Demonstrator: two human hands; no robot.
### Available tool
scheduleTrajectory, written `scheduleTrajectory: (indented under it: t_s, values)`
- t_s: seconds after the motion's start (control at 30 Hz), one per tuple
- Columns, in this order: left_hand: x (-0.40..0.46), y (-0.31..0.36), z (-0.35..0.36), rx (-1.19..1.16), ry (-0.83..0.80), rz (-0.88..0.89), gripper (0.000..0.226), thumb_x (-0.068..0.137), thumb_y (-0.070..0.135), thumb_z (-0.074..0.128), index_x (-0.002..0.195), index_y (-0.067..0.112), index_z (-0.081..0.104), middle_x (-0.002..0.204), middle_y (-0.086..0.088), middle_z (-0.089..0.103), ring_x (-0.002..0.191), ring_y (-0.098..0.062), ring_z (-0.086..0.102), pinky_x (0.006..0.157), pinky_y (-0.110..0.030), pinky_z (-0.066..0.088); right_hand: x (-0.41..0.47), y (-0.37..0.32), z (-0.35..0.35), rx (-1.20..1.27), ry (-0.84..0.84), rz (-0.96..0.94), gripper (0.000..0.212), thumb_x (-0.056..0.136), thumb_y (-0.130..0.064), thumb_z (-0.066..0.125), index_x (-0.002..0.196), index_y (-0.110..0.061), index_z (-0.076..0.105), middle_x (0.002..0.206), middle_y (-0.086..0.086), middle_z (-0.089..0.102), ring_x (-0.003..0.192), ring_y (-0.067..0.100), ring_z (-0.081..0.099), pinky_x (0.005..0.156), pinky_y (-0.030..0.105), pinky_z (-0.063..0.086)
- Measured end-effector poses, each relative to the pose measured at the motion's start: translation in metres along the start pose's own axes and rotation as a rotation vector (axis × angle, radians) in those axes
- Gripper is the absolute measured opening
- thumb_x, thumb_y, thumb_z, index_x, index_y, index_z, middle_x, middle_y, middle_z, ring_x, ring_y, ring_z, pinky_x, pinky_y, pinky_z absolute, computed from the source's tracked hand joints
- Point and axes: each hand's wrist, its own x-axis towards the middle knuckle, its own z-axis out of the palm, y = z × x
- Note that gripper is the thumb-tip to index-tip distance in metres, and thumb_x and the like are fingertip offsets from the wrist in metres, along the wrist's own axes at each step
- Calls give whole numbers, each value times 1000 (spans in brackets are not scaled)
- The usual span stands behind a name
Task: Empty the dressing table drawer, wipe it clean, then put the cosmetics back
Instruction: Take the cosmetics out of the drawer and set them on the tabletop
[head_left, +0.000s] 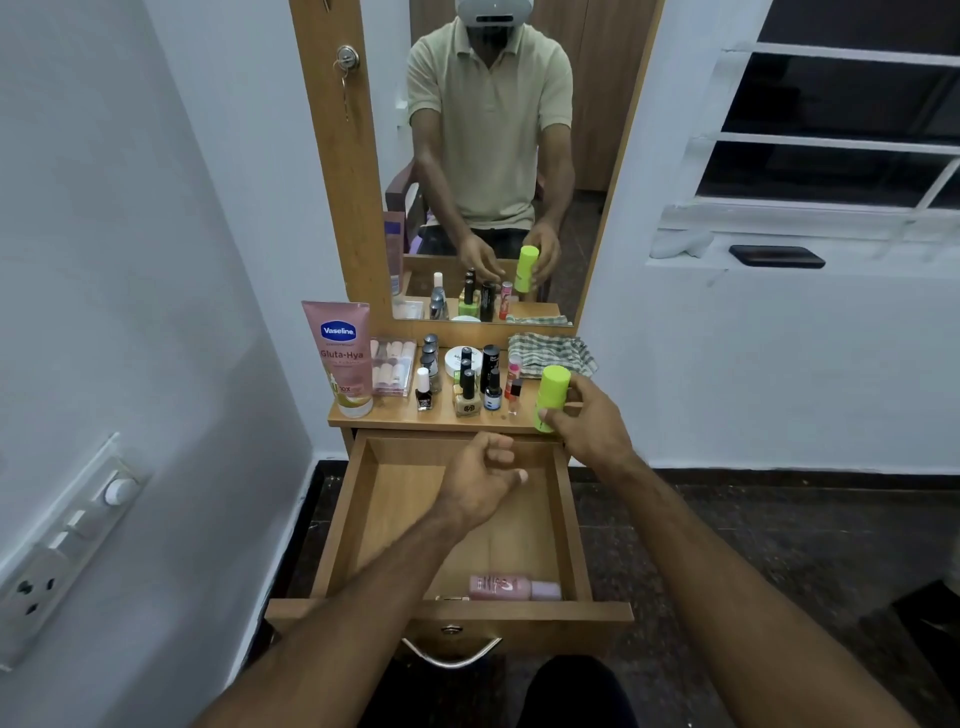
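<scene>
The wooden drawer (353, 519) stands pulled out below the dressing table top (395, 418). A pink bottle (514, 587) lies on its side at the drawer's front right. My right hand (592, 426) grips a lime green bottle (551, 387) upright above the table's right front corner. My left hand (480, 480) hovers over the back of the drawer with fingers loosely curled, holding nothing. Several nail polish bottles (467, 392), a pink Vaseline tube (343, 358), a clear palette case (392, 366) and a white jar (457, 358) stand on the table top.
A checked cloth (550, 353) lies at the table's back right, under the mirror (493, 156). A wall switchboard (67, 551) is at the left. A black phone (776, 256) rests on the window sill at the right. Dark floor surrounds the drawer.
</scene>
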Motion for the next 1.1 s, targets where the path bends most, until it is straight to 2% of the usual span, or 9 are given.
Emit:
scheduleTrajectory:
  t_s: [0.13, 0.23, 0.37, 0.57, 0.63, 0.73, 0.87, 0.97, 1.1]
  values:
    - [1, -17, -7, 57, -19, -65, 30, 84, 4, 77, 108, 15, 63, 96, -4, 63, 87, -11, 62, 72, -6, 47, 25, 8, 8, -76, -3, 19, 56, 89, -14, 77, 141, -13, 54, 132, 7, 64, 115, 26, 61, 100, 43, 51]
    - [2, -24, -15, 123, -29, -93, 28, 83, 11, 80, 107, 18, 65, 99, -1, 67, 95, -14, 66, 82, -15, 50, 40, 9, 17, -84, 26, 36, 54, 89, -14, 76, 139, -14, 54, 132, 8, 65, 117, 28, 61, 102, 45, 50]
    - [3, -29, -26, 205, -75, -123, 27, 85, 8, 78, 109, 11, 67, 98, 1, 66, 88, -8, 62, 72, -7, 48, 52, 11, 27, -74, 23, 57, 57, 88, -12, 76, 140, -14, 54, 134, 7, 65, 119, 29, 62, 103, 48, 50]
    - [-3, -34, -32, 435, -315, -187, 24, 83, 4, 79, 101, 13, 67, 91, 4, 65, 83, -6, 62, 69, -15, 51, 56, 30, 35, 98, 29, 160, 58, 85, -6, 78, 138, -12, 56, 131, 1, 66, 119, 20, 64, 106, 41, 52]
    - [-6, -41, -28, 573, -422, -184, 22, 82, 9, 80, 99, 18, 69, 91, 6, 67, 81, -6, 62, 69, -15, 49, 42, 27, 34, 122, 105, 183, 49, 89, -6, 73, 135, -11, 56, 125, -2, 64, 115, 18, 63, 104, 34, 51]
    - [-11, -48, -25, 715, -529, -203, 20, 83, 18, 79, 102, 21, 73, 97, 7, 71, 87, -8, 66, 77, -19, 53, 7, 25, 35, 80, 274, 131, 22, 93, -10, 67, 114, -13, 64, 105, -3, 67, 99, 16, 63, 85, 25, 49]
    - [-18, -54, -19, 859, -604, -215, 20, 81, 25, 74, 100, 28, 76, 91, 10, 73, 82, -8, 67, 84, -26, 57, -33, 39, 41, -2, 52, 33, 10, 92, -15, 69, 101, -20, 66, 93, -9, 66, 85, 5, 61, 69, 14, 44]
    - [-19, -54, -16, 885, -597, -205, 23, 81, 21, 72, 102, 29, 75, 92, 6, 73, 78, -10, 64, 78, -23, 55, -45, 47, 46, -101, -176, 14, 12, 91, -19, 71, 100, -25, 67, 94, -10, 67, 88, 6, 63, 71, 17, 48]
    - [-20, -57, -22, 798, -453, -207, 21, 79, 17, 74, 99, 26, 70, 93, 1, 74, 75, -11, 64, 70, -24, 53, -49, 53, 46, -146, -204, 48, 14, 92, -23, 71, 105, -24, 67, 97, -11, 67, 93, 9, 64, 81, 26, 54]
